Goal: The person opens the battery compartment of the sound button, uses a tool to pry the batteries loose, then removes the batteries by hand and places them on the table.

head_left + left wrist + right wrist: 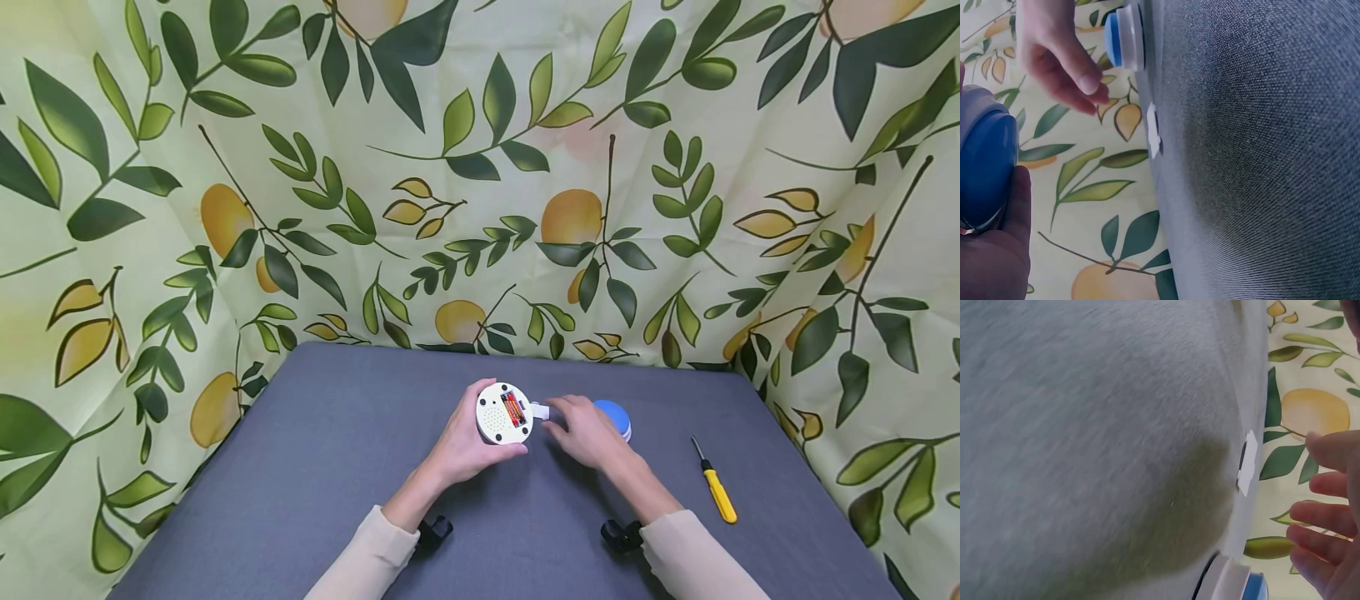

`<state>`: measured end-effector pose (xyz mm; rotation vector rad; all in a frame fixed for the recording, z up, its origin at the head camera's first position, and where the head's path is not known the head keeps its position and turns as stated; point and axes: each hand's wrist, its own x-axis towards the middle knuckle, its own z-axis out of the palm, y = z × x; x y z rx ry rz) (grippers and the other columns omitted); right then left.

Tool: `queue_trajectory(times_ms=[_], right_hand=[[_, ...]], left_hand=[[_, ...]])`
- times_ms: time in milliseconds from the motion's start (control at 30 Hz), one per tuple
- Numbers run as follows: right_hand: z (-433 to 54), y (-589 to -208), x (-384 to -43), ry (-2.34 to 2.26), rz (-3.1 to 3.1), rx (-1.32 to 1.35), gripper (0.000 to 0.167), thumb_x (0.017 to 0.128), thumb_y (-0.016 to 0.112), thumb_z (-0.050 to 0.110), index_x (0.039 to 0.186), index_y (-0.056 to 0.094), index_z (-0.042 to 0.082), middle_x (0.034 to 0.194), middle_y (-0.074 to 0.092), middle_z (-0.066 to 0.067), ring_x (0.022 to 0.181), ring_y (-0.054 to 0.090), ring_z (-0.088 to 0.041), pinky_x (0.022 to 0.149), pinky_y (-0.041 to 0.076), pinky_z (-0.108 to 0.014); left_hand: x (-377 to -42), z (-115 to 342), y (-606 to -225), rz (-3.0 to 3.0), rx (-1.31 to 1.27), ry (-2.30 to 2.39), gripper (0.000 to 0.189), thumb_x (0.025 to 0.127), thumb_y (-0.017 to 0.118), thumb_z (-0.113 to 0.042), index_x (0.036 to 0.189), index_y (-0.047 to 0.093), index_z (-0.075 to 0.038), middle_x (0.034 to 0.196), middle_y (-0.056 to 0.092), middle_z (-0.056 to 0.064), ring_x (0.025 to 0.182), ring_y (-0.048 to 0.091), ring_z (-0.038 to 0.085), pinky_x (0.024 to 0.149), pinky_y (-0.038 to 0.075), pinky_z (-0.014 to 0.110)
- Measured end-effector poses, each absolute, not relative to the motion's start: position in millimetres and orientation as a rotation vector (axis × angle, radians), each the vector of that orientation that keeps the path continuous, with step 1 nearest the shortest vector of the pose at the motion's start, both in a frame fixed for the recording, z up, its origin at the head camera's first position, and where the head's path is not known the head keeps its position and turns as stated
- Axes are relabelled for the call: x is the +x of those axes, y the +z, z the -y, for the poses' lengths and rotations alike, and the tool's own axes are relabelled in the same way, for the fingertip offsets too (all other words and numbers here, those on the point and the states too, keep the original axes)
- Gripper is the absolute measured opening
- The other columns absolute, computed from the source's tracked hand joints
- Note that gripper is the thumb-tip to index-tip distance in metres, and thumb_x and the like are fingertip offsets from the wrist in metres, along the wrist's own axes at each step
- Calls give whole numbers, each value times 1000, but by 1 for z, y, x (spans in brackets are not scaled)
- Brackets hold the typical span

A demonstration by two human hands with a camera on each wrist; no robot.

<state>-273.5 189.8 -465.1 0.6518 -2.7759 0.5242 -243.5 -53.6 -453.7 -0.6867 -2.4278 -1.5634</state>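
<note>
My left hand (467,450) grips a round white device (493,423) by its rim. Its underside faces up toward the head view, with red batteries (513,409) showing in an uncovered compartment. From the left wrist view, the other face is a blue dome (988,162). My right hand (587,431) hovers above the table, its fingers loosely bent and holding nothing. Close to those fingertips lies a small flat white piece (1247,464) on the table. A second blue-and-white round device (614,417) stands just beyond the right hand, partly covered by it.
A screwdriver (716,483) with a yellow handle lies on the right part of the grey table (300,483). Leaf-and-fruit patterned cloth (480,208) rises behind the table and on both sides.
</note>
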Motion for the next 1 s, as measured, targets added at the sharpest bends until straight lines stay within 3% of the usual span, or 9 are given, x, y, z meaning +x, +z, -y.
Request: queue_trajectory(times_ms=[400, 1000], right_hand=[[-211, -463, -245, 335, 2911, 574, 64, 99, 61, 47, 145, 53, 2, 151, 45, -27, 143, 36, -47, 112, 30, -61], [-263, -463, -217, 310, 2945, 430, 66, 99, 63, 43, 142, 53, -5, 146, 47, -32, 137, 39, -51, 109, 32, -64]], left_hand=[[-243, 55, -453, 2459, -665, -1568, 106, 66, 96, -31, 151, 36, -13, 137, 52, 5, 119, 52, 20, 102, 40, 46], [-243, 53, -453, 2459, -661, -1576, 103, 66, 96, -32, 150, 37, -17, 135, 53, 3, 119, 52, 20, 102, 40, 45]])
